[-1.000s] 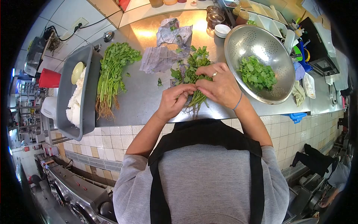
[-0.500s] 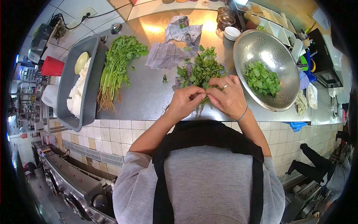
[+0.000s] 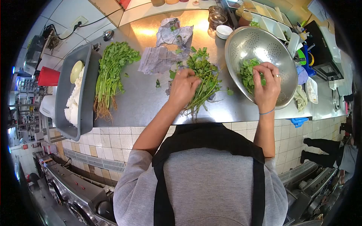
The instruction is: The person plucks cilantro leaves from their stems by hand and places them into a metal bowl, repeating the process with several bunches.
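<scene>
My right hand point(image 3: 267, 86), with a ring and a blue wrist band, is over the large steel colander point(image 3: 281, 49). Its fingers are bent, thumb apart, just above the picked coriander leaves point(image 3: 247, 73) inside. Green shows in the gap, and I make out no sprig in its grip. My left hand point(image 3: 183, 88) rests at the left side of a loose coriander pile point(image 3: 205, 77) on the steel counter. Its fingers are curled closed; whatever lies between them is hidden. Further left lies a bunch of coriander point(image 3: 113, 71) with its roots toward me.
A grey tub point(image 3: 86, 94) with a yellow bowl point(image 3: 77, 71) and white contents stands at the left. Crumpled newspaper point(image 3: 156, 60) lies behind the pile. Small white dishes point(image 3: 224, 31) and glass jars point(image 3: 217, 19) are beside the colander. A person's dark-clad legs point(image 3: 320, 150) show far right.
My right hand has moved from the pile to over the colander. My hands have parted, the left staying by the pile. The whole view has shifted slightly.
</scene>
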Tool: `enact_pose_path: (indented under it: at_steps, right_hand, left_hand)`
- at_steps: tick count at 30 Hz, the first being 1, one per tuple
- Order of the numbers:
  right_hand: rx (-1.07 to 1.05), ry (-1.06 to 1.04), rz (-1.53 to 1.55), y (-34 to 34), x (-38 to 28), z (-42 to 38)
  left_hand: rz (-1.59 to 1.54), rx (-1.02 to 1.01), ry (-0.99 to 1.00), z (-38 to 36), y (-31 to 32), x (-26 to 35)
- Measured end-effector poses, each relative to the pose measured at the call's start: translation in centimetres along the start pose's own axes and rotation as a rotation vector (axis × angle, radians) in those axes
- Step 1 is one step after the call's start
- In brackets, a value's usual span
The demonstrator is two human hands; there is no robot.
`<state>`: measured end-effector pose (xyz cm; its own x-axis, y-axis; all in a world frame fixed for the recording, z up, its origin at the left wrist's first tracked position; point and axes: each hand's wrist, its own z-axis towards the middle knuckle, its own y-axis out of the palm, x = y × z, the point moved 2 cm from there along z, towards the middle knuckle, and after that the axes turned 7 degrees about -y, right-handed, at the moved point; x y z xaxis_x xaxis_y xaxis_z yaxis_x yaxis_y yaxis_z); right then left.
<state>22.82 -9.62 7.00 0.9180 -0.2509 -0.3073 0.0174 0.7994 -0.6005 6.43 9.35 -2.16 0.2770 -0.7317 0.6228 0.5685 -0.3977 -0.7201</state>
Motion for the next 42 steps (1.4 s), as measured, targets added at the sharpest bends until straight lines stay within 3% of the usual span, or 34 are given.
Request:
enact_pose_path:
  at_steps: [2, 4, 7, 9, 12, 15, 22, 24, 27, 29, 37, 42]
  right_hand:
    - [-0.207, 0.068, -0.215, -0.3, 2.0, -0.5]
    - [-0.22, 0.088, -0.206, -0.4, 2.9, -1.3]
    - [-0.222, 0.106, -0.185, -0.6, 3.1, -1.5]
    - [-0.202, 0.112, -0.178, -0.6, 3.1, -1.4]
    - [-0.179, 0.109, -0.178, -0.8, 3.4, -1.2]
    - [-0.205, 0.148, -0.139, -0.8, 3.4, -0.7]
    - [-0.198, -0.077, 0.021, 2.4, 1.6, 1.5]
    - [-0.23, -0.122, 0.071, 3.3, 0.7, 2.4]
    - [-0.283, -0.213, 0.124, 4.7, -0.3, 4.0]
    - [-0.329, -0.364, 0.158, 5.7, -0.8, 4.7]
    - [-0.481, -0.631, -0.118, 8.2, -1.2, 4.8]
    - [-0.507, -0.652, -0.142, 8.4, -1.3, 5.1]
  left_hand:
    - [-0.04, 0.029, -0.073, 2.4, 1.5, -1.2]
    - [-0.08, 0.059, -0.145, 4.9, 3.3, -2.3]
    - [0.107, 0.08, -0.212, 7.6, 5.5, -2.5]
    - [0.216, -0.007, -0.302, 8.7, 6.5, -2.2]
    - [0.15, 0.021, -0.379, 9.1, 7.4, -2.6]
    - [0.011, 0.112, -0.305, 8.9, 6.8, -2.9]
    - [-0.19, 0.137, -0.256, 7.0, 4.2, -1.1]
    - [-0.239, 0.117, -0.149, 6.9, 3.5, -0.2]
    - [-0.29, -0.022, -0.265, 6.6, 2.9, 1.3]
    - [-0.319, -0.037, -0.235, 6.5, 3.0, 1.7]
    - [-0.149, -0.01, -0.086, 6.1, 2.4, 2.7]
    - [-0.164, -0.031, -0.168, 5.7, 2.1, 2.8]
